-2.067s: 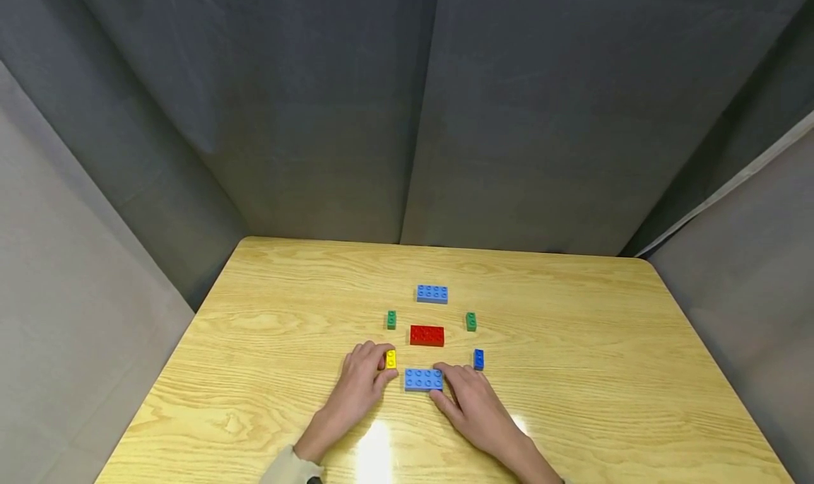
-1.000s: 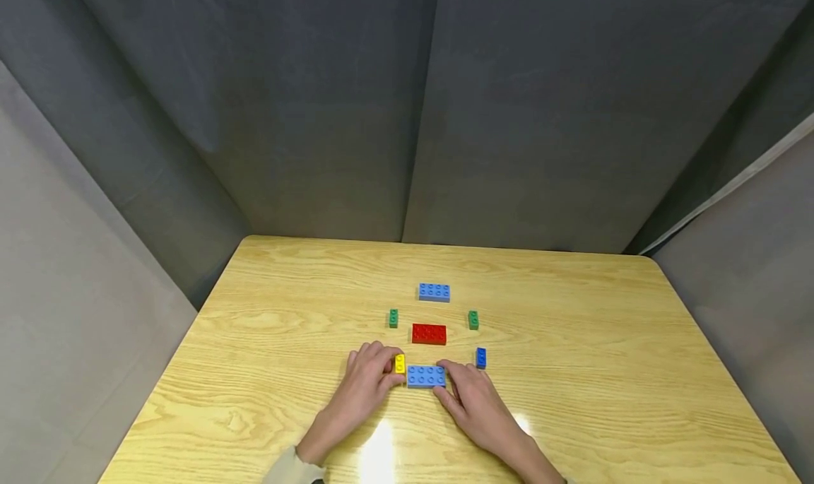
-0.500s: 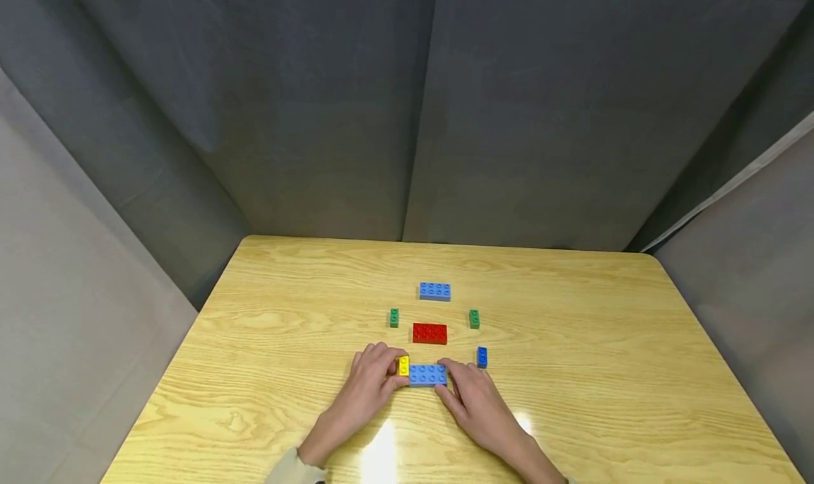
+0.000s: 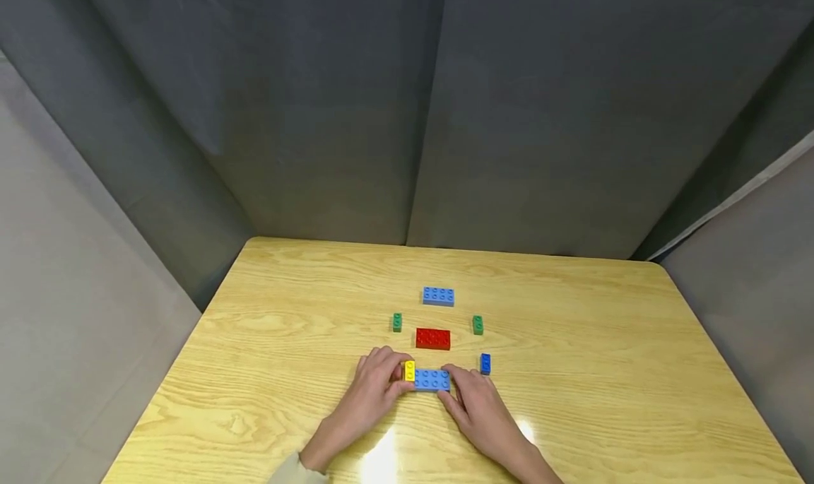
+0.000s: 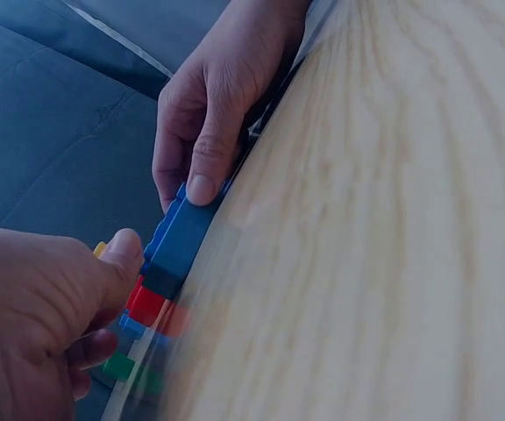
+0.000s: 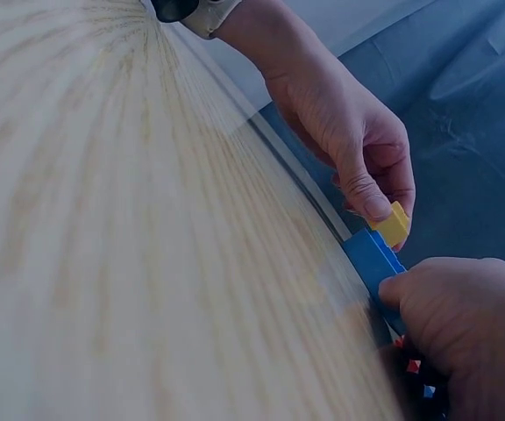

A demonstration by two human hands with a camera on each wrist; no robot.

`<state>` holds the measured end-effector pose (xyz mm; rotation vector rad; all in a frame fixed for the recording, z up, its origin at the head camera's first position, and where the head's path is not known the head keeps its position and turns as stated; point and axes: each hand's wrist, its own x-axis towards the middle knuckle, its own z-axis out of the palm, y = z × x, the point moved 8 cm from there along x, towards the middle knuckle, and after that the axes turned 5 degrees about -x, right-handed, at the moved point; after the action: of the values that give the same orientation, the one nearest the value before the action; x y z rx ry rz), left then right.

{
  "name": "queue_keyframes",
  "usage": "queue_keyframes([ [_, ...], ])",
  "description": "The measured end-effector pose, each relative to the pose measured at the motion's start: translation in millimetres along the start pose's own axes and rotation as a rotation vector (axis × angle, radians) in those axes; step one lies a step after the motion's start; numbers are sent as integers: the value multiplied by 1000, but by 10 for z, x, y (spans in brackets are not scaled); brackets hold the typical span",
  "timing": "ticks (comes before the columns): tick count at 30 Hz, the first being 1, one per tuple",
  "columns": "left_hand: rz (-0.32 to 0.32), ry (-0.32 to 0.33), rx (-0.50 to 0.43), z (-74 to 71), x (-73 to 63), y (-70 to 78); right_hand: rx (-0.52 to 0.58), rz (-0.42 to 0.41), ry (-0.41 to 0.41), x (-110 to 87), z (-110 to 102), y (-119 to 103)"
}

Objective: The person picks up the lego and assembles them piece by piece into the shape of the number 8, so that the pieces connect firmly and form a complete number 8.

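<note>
My left hand (image 4: 376, 384) pinches a small yellow toy building brick (image 4: 410, 371) between thumb and fingers. The yellow brick is at the left end of a light blue eight-stud brick (image 4: 434, 380), and in the right wrist view it sits higher than that brick's top. Whether its underside touches the studs, I cannot tell. My right hand (image 4: 478, 408) holds the light blue brick by its right end, thumb on the near side and fingers on the far side. In the left wrist view the thumb of my left hand (image 5: 42, 307) mostly hides the yellow brick.
Beyond the hands lies a red brick (image 4: 433, 339), flanked by two small green bricks (image 4: 397, 322) a little farther back. Another light blue brick (image 4: 439, 297) is farthest away. A small dark blue brick (image 4: 485, 364) lies close by my right hand's fingers on the wooden table (image 4: 598, 371).
My left hand has carried the yellow brick rightward, from beside the light blue brick to over its left end. My right hand keeps its grip on the light blue brick.
</note>
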<state>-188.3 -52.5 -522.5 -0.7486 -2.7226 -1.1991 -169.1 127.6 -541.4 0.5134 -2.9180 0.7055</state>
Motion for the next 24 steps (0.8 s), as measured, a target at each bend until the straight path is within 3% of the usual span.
queue_keyframes([
  [11, -2, -6, 4, 8, 3, 27, 2, -6, 2, -6, -11, -1],
  [19, 12, 32, -40, -26, 8, 29, -2, -13, 5, -2, -22, -6],
  [24, 11, 21, -58, -6, -6, 11, -1, -17, 3, 1, -8, -8],
])
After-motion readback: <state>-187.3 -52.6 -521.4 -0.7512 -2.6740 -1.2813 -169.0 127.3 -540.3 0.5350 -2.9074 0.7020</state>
